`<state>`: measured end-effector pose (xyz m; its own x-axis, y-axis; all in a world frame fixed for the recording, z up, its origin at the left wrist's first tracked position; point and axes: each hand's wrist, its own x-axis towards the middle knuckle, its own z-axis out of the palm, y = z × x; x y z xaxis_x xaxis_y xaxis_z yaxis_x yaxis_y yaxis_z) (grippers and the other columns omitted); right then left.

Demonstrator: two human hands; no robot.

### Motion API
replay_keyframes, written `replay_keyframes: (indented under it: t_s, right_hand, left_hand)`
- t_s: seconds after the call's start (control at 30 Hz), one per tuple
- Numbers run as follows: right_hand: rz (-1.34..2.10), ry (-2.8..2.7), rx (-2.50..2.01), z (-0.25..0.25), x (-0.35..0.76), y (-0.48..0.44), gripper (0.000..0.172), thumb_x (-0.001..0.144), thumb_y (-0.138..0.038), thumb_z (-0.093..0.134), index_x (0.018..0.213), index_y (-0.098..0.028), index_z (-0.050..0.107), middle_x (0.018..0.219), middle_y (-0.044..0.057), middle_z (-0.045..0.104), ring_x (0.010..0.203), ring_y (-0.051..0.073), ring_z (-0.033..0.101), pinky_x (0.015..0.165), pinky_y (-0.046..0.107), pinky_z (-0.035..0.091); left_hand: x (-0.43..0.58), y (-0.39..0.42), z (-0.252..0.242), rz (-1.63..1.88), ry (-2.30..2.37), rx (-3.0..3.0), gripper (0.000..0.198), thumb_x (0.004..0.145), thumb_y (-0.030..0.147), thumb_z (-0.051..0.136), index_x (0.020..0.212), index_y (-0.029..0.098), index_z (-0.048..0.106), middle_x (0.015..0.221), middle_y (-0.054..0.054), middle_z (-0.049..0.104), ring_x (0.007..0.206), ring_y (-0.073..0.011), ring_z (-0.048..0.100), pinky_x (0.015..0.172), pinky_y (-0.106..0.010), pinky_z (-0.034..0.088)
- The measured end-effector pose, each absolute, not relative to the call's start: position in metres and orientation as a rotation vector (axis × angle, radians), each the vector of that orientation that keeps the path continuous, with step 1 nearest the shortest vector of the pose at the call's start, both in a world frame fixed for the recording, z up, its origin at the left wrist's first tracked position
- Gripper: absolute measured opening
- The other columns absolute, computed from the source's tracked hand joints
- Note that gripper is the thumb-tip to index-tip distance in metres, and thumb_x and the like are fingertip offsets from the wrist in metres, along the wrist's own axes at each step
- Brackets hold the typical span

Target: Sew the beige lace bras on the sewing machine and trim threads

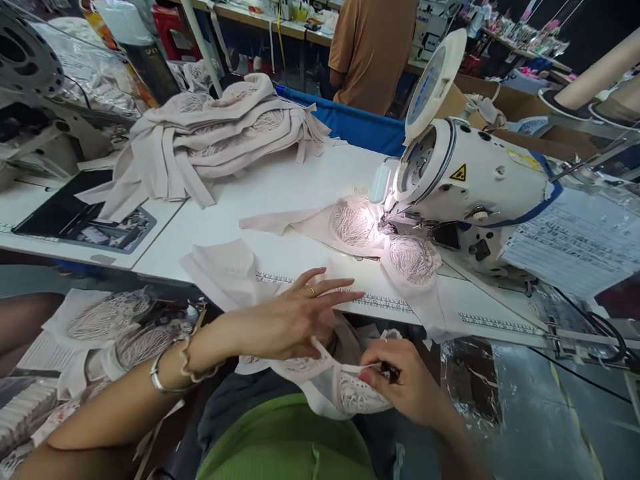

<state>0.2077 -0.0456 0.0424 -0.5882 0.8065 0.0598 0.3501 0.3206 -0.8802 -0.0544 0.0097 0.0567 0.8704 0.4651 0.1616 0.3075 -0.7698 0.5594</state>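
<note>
Over my lap, at the table's front edge, is a pale pink lace bra (357, 395). My left hand (295, 325) has thumb and forefinger closed on its upper edge, while the other fingers stretch out over the tabletop. My right hand (413, 383) pinches the edge by the right-hand lace cup; a small dark thing shows among its fingers, too hidden to name. Another lace bra (413, 260) lies on the table under the lit needle area of a white sewing machine (465, 173), one wing hanging over the front edge. A loose pale fabric wing (225, 263) rests left of my hand.
A stack of bras (220, 133) lies at the back left, near a second machine (35, 100). More lace pieces (110, 320) sit low at the left. A paper sheet (575, 233) hangs at the right. Beyond the blue cloth (350, 123) is a person in brown (375, 53).
</note>
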Motion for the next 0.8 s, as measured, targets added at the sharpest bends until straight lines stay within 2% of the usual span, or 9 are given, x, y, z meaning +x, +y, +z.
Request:
replay_keyframes:
  t_s: [0.03, 0.1, 0.13, 0.17, 0.23, 0.27, 0.4, 0.6, 0.8]
  right_hand:
    - [1.293, -2.071, -0.984, 0.042, 0.213, -0.046, 0.023, 0.096, -0.03, 0.062, 0.075, -0.019, 0.065, 0.061, -0.002, 0.058, 0.053, 0.01, 0.047, 0.053, 0.024, 0.032]
    - [1.48, -1.989, -0.93, 0.038, 0.221, -0.045, 0.027, 0.096, -0.036, 0.063, 0.074, -0.02, 0.064, 0.06, -0.003, 0.054, 0.05, 0.009, 0.042, 0.05, 0.025, 0.03]
    - [1.571, -1.938, -0.905, 0.035, 0.223, -0.044, 0.029, 0.096, -0.039, 0.063, 0.073, -0.02, 0.063, 0.06, -0.003, 0.052, 0.05, 0.01, 0.041, 0.05, 0.025, 0.03]
    - [1.648, -1.889, -0.879, 0.032, 0.224, -0.041, 0.032, 0.095, -0.042, 0.064, 0.072, -0.02, 0.061, 0.061, -0.003, 0.051, 0.051, 0.01, 0.041, 0.051, 0.025, 0.031]
    - [1.765, -1.8, -0.841, 0.026, 0.223, -0.035, 0.037, 0.092, -0.048, 0.067, 0.069, -0.021, 0.057, 0.065, -0.002, 0.051, 0.055, 0.012, 0.043, 0.054, 0.027, 0.033]
    - [1.813, -1.75, -0.826, 0.023, 0.221, -0.033, 0.041, 0.091, -0.051, 0.067, 0.067, -0.021, 0.054, 0.067, -0.001, 0.051, 0.057, 0.012, 0.043, 0.055, 0.027, 0.033]
    - [1.978, -1.439, -0.846, 0.011, 0.211, -0.028, 0.053, 0.087, -0.058, 0.07, 0.058, -0.02, 0.046, 0.061, -0.001, 0.052, 0.053, 0.011, 0.039, 0.052, 0.026, 0.029]
    - [2.107, -1.041, -0.832, -0.004, 0.202, -0.032, 0.057, 0.084, -0.058, 0.074, 0.057, -0.023, 0.038, 0.047, -0.006, 0.044, 0.04, 0.007, 0.03, 0.041, 0.022, 0.023]
    - [2.134, -1.002, -0.781, -0.004, 0.2, -0.032, 0.06, 0.082, -0.061, 0.074, 0.057, -0.024, 0.034, 0.045, -0.009, 0.038, 0.037, 0.006, 0.025, 0.039, 0.021, 0.021]
  left_hand:
    - [-0.06, 0.012, 0.061, 0.369, 0.497, 2.428, 0.009, 0.084, 0.018, 0.078, 0.079, 0.02, 0.072, 0.157, -0.007, 0.047, 0.148, -0.0356, 0.036, 0.125, -0.061, 0.007]
    - [-0.071, 0.015, 0.064, 0.312, 0.429, 2.185, 0.014, 0.089, 0.021, 0.074, 0.075, 0.021, 0.071, 0.124, -0.007, 0.072, 0.12, -0.0287, 0.064, 0.119, -0.052, 0.029]
    - [-0.076, 0.015, 0.062, 0.29, 0.431, 2.028, 0.019, 0.092, 0.024, 0.07, 0.073, 0.021, 0.071, 0.102, -0.006, 0.077, 0.098, -0.0238, 0.07, 0.107, -0.043, 0.043]
    - [-0.08, 0.014, 0.057, 0.283, 0.449, 1.853, 0.023, 0.093, 0.027, 0.067, 0.072, 0.02, 0.07, 0.082, -0.004, 0.074, 0.077, -0.0195, 0.068, 0.089, -0.035, 0.051]
    - [-0.082, 0.01, 0.042, 0.325, 0.527, 1.49, 0.031, 0.092, 0.036, 0.067, 0.068, 0.018, 0.068, 0.064, -0.003, 0.064, 0.057, -0.0144, 0.055, 0.061, -0.026, 0.045]
    - [-0.081, 0.006, 0.033, 0.381, 0.566, 1.309, 0.034, 0.089, 0.041, 0.07, 0.066, 0.016, 0.067, 0.062, -0.003, 0.062, 0.056, -0.0137, 0.052, 0.056, -0.025, 0.041]
    - [-0.067, -0.012, 0.003, 0.666, 0.604, 0.666, 0.049, 0.073, 0.045, 0.085, 0.052, 0.015, 0.053, 0.053, -0.002, 0.053, 0.053, -0.0125, 0.05, 0.054, -0.024, 0.04]
    - [-0.049, -0.03, -0.005, 0.802, 0.581, 0.454, 0.062, 0.073, 0.044, 0.085, 0.052, 0.018, 0.032, 0.046, 0.007, 0.031, 0.039, -0.0032, 0.028, 0.041, -0.017, 0.027]
    - [-0.044, -0.032, 0.003, 0.838, 0.537, 0.4, 0.063, 0.071, 0.042, 0.086, 0.052, 0.019, 0.03, 0.047, 0.007, 0.03, 0.039, -0.0031, 0.028, 0.039, -0.016, 0.028]
